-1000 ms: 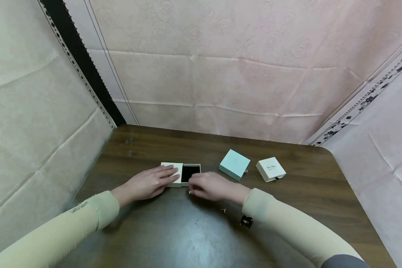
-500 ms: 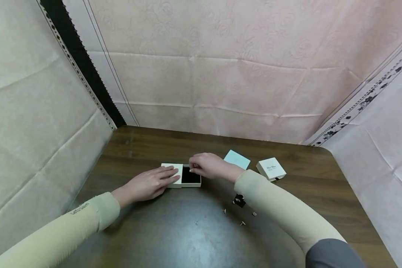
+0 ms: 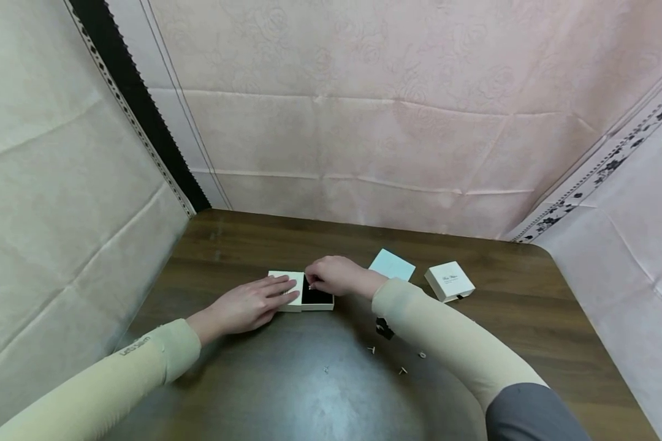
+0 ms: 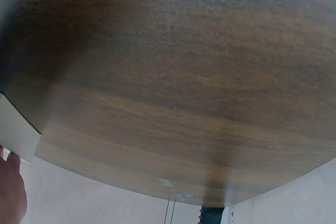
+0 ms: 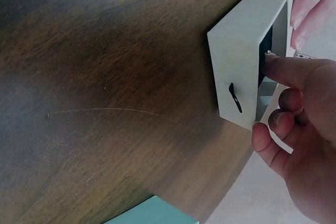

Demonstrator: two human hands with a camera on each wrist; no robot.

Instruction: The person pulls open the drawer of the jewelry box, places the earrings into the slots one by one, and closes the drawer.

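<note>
My left hand (image 3: 248,306) rests with straight fingers on the white sleeve (image 3: 284,277) of a small jewelry box. The box's drawer (image 3: 319,307) sticks out to the right, lined in black. Over the drawer's far left part, my right hand (image 3: 333,275) pinches a small shiny earring (image 5: 269,53). In the right wrist view the fingertips reach in over the drawer wall (image 5: 236,40), beside the dark lining. A black pull tab (image 5: 235,97) shows on the drawer's front. The left wrist view catches just a corner of the sleeve (image 4: 18,127) and part of a hand.
Small metal pieces, one T-shaped (image 3: 371,350), lie on the table (image 3: 254,380) with another piece (image 3: 403,370) nearby. A black pad (image 3: 384,329) is partly under the right sleeve. Behind stand a turquoise box (image 3: 391,264) and another white box (image 3: 450,281).
My right hand has moved from the drawer's near edge to its far side, then slightly left, with the earring. The black pad has shifted left and up. My left hand stays on the sleeve.
</note>
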